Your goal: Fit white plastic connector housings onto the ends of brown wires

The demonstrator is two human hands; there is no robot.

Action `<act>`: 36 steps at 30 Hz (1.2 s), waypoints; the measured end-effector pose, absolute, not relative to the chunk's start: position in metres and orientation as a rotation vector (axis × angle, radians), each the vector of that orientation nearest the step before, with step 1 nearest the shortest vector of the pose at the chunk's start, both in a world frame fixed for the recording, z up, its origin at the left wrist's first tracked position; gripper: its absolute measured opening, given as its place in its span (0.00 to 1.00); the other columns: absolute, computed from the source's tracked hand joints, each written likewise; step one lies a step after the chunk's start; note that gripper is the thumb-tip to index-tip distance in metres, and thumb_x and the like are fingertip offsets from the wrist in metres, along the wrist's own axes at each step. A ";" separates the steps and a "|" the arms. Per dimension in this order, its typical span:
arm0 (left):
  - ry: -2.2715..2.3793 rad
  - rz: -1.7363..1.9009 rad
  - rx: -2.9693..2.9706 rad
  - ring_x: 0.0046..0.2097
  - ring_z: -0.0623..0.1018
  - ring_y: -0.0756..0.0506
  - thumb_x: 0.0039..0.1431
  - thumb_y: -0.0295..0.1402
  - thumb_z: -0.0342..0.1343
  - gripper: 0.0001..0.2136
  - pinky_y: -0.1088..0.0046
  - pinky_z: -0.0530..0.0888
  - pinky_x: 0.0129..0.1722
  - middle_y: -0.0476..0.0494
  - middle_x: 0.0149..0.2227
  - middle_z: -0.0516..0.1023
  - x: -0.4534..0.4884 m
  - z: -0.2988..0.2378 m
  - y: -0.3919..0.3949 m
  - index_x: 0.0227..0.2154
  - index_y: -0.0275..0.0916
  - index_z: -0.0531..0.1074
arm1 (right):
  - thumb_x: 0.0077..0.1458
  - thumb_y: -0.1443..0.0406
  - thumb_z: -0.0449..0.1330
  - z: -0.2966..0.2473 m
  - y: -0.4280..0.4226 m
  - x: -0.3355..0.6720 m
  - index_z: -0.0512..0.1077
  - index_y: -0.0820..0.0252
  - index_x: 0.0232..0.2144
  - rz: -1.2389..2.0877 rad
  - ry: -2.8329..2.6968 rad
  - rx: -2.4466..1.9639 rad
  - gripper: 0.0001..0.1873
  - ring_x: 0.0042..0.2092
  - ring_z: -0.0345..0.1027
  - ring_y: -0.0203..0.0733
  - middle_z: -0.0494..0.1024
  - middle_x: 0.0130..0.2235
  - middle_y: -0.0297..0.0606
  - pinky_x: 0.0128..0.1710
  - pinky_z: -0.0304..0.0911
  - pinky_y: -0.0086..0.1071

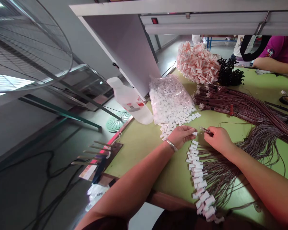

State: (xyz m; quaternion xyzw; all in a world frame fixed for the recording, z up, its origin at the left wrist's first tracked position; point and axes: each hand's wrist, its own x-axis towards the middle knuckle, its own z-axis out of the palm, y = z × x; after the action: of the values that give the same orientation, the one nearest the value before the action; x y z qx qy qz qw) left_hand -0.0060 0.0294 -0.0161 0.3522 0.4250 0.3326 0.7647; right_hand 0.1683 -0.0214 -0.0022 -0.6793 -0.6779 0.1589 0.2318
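My left hand (pixel 181 135) is closed, pinching a small white plastic connector (pixel 194 133) between thumb and fingertips. Just to its right, my right hand (pixel 218 139) is closed around a few thin brown wires (pixel 208 131), their bare metal ends pointing at the connector. One wire end seems to reach the connector; whether it sits inside cannot be made out. Below both hands runs a row of white connectors (pixel 198 174) fitted on brown wires (pixel 220 172). Loose white connectors (pixel 167 130) lie beside my left hand, spilling from a clear plastic bag (pixel 170 97).
Behind are bundled brown wires (pixel 232 100), a heap of pale pink connectors (pixel 199 62) and black connectors (pixel 230 72). A white plastic bottle (pixel 132 102) stands by the table's left edge, near a pegged board (pixel 112 155). A fan (pixel 31 48) is at upper left. Another person's arm (pixel 273 65) rests at far right.
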 end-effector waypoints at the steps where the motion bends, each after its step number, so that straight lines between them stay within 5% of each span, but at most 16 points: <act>1: 0.913 0.720 0.782 0.24 0.75 0.54 0.40 0.27 0.67 0.09 0.80 0.74 0.28 0.45 0.24 0.78 -0.006 -0.016 0.029 0.24 0.29 0.75 | 0.46 0.62 0.52 -0.002 -0.021 0.169 0.61 0.59 0.15 0.435 -1.864 -1.877 0.12 0.20 0.46 0.31 0.60 0.15 0.29 0.21 0.40 0.29; 9: 0.942 0.726 0.862 0.27 0.77 0.51 0.37 0.26 0.67 0.11 0.74 0.75 0.34 0.45 0.23 0.78 -0.007 -0.016 0.028 0.28 0.30 0.76 | 0.47 0.60 0.52 -0.003 -0.020 0.171 0.62 0.59 0.14 0.584 -1.814 -1.836 0.15 0.20 0.48 0.32 0.58 0.14 0.29 0.21 0.42 0.28; 17: 0.926 0.661 0.987 0.23 0.74 0.53 0.40 0.30 0.66 0.12 0.77 0.72 0.28 0.44 0.21 0.77 -0.010 -0.019 0.030 0.30 0.31 0.77 | 0.45 0.61 0.53 -0.002 -0.021 0.171 0.62 0.59 0.13 0.561 -1.824 -1.858 0.14 0.20 0.47 0.32 0.57 0.14 0.29 0.20 0.41 0.29; 36: 1.062 0.815 1.223 0.25 0.77 0.51 0.40 0.26 0.65 0.05 0.74 0.76 0.30 0.47 0.20 0.77 0.001 -0.016 0.018 0.23 0.34 0.75 | 0.47 0.60 0.52 -0.012 -0.018 0.175 0.58 0.59 0.14 0.851 -1.762 -1.700 0.14 0.20 0.47 0.30 0.54 0.15 0.27 0.20 0.42 0.27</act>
State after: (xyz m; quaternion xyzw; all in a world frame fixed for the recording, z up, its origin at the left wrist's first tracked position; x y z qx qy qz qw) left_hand 0.0013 0.0178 -0.0163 0.5310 0.4614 0.3539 0.6164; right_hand 0.1754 -0.0178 -0.0122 -0.6313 -0.6541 0.3160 0.2715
